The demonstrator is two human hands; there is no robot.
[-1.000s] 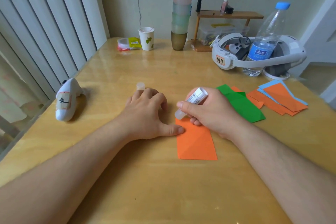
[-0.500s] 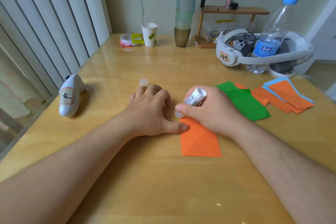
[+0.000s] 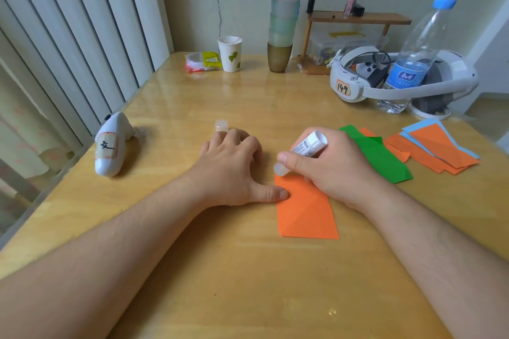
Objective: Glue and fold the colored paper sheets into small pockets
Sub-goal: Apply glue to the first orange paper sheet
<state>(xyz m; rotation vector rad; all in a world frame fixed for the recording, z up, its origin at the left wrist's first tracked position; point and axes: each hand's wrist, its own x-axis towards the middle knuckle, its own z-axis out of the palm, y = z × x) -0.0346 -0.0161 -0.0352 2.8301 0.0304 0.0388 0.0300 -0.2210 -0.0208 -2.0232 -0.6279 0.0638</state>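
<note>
Right hand (image 3: 334, 165) grips the glue stick (image 3: 301, 152) at the orange sheet (image 3: 305, 208) corner; left hand (image 3: 234, 170) lies flat-fingered, thumb pinning it (lightly, so the sheet could skid or crumple)

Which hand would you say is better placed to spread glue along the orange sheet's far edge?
Right: the right hand grips the glue stick, tip at the orange sheet; the left hand pins it.

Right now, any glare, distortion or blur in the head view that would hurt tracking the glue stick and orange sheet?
Head view: soft daylight, and the glue stick in the right hand and the orange sheet are sharp; window glare streaks the far table; wide-angle bends the blinds and stretches the forearms; faint shadow under the left hand.
</note>
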